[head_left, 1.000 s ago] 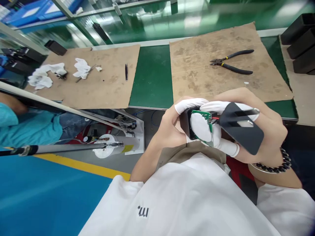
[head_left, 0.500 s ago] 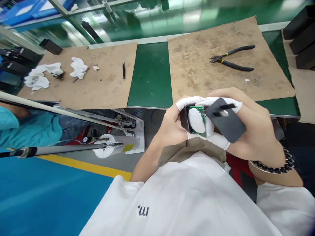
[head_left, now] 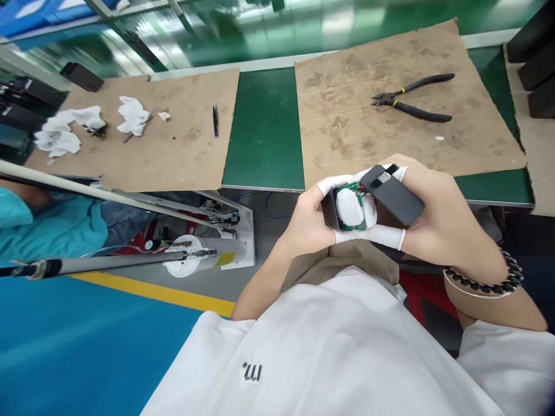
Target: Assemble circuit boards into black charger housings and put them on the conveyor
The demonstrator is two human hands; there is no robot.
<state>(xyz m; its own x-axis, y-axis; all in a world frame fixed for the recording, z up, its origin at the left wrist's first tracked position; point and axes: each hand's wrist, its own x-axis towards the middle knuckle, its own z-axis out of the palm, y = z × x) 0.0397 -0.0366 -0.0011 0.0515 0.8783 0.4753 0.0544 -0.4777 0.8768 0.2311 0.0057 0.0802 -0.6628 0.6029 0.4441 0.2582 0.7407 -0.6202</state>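
Close to my body, in front of the bench edge, an open black plastic case [head_left: 330, 211] is held between both hands. Inside it show a green circuit board [head_left: 354, 187] and a white rounded piece [head_left: 349, 208], with a second white piece partly behind. My left hand [head_left: 310, 222] is closed around the case's left side. My right hand [head_left: 444, 214] grips from the right, its thumb along the near edge and fingers at the far edge. White finger cots cover fingertips. A flat black cover [head_left: 396, 199] lies tilted in front of my right palm; its attachment is hard to see.
Diagonal cutters [head_left: 392, 99] lie with handles spread on a cardboard sheet [head_left: 329, 127]. Another sheet [head_left: 173, 162] carries white crumpled gloves [head_left: 132, 115] and a dark slim tool [head_left: 215, 120]. Black boxes [head_left: 535, 75] stand far right. A person's teal sleeve [head_left: 47, 225] shows at left.
The black cover has shifted slightly up and left, turning to lie closer over the case's right side. Both hands still hold the case. The view has moved a little.
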